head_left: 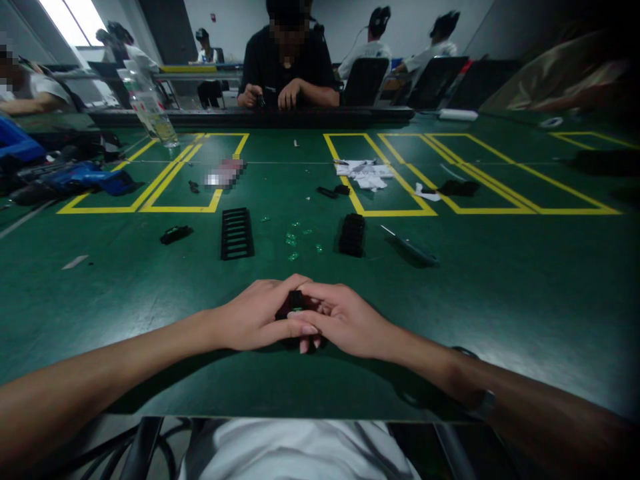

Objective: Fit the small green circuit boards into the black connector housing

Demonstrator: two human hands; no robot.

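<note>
A small black part (296, 299) with a bit of green on it sits between my two hands, close to the front of the green table. My left hand (253, 315) closes round it from the left, thumb laid along the near side. From the right, my right hand (353, 319) meets it, its fingers bent over the same part and overlapping the left ones. Most of the part is hidden by the fingers. Beyond the hands lie several small green pieces (292, 239), between a black slotted rack (237, 233) and a narrower black slotted block (352, 235).
A screwdriver (413, 248) lies to the right, and a small black piece (175, 233) to the left. Further back are crumpled white paper (367, 173), a plastic bottle (150, 110) and blue tools (85, 180). A person (290, 60) in black sits opposite, hands at the far edge.
</note>
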